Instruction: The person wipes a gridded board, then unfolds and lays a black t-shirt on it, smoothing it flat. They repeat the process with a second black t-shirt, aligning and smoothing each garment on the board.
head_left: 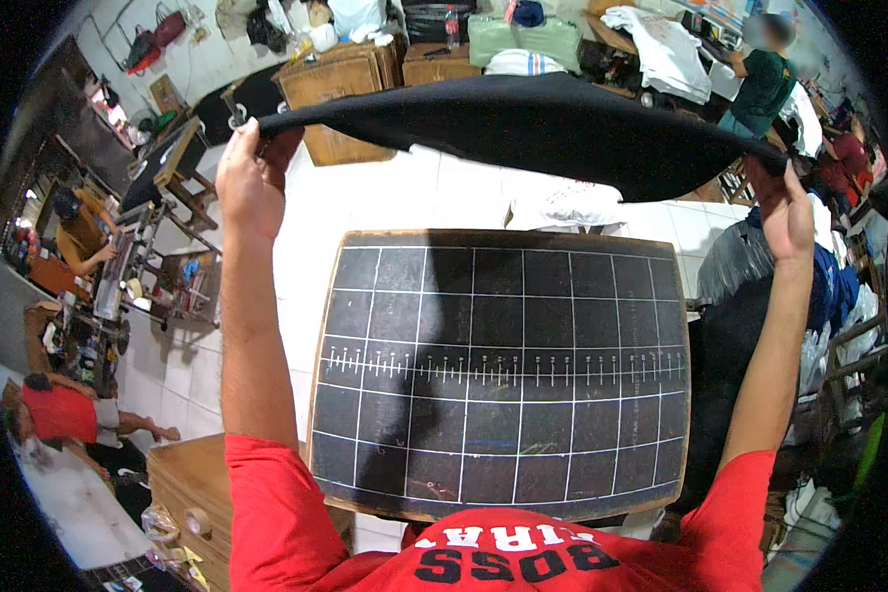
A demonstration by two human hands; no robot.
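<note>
A black piece of cloth (543, 128) is stretched wide between my two raised hands, sagging in the middle. My left hand (255, 183) pinches its left end, thumb on top. At the far right, my right hand (784, 212) grips the other end, its fingers partly hidden by the fabric. Both arms reach forward past a dark board (523, 424) with a white grid and a ruled scale across its middle. The cloth hangs in the air beyond the board's far edge, apart from it, and a shadow falls across the left part of the grid.
Black cloth (730, 385) is heaped right of the board, beside a grey plastic bag (740, 261). A wooden box with a tape roll (197, 521) stands at the lower left. Several people work around the room, one in dark green (765, 89) at the far right.
</note>
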